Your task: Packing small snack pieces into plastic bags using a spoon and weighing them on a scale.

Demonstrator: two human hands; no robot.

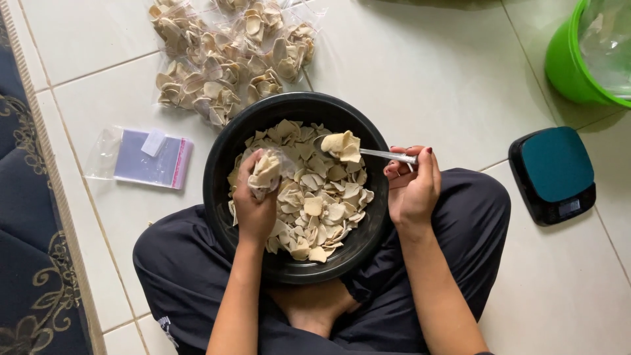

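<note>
Item: black bowl (220, 172) resting in our lap as we sit cross-legged on the tiled floor (427, 72), filled with pale, thin chips (322, 210).

Left hand (253, 207): grip clamped on a small clear bag (266, 172), partly filled with chips, held over the left side of the bowl.

Right hand (413, 187): grip closed on the handle of a metal spoon (388, 156), whose bowl carries a heap of chips above the far part of the bowl, to the right of the bag.

Far, on the floor: a cluster of filled clear packets (223, 59). Left: a flat stack of empty plastic bags (148, 158), beside a dark patterned rug (26, 230). Right: a small dark kitchen scale (552, 172); far right, a green tub (568, 62).

Risks, as we judge them: the spoon is heaped and the bag mouth looks narrow and crumpled in our fingers, so chips could slide off or miss the opening; most would drop back into the bowl. A tight squeeze on the bag could crack the brittle pieces. The bowl sits on our legs only, so a shift of a knee could tilt it.
</note>
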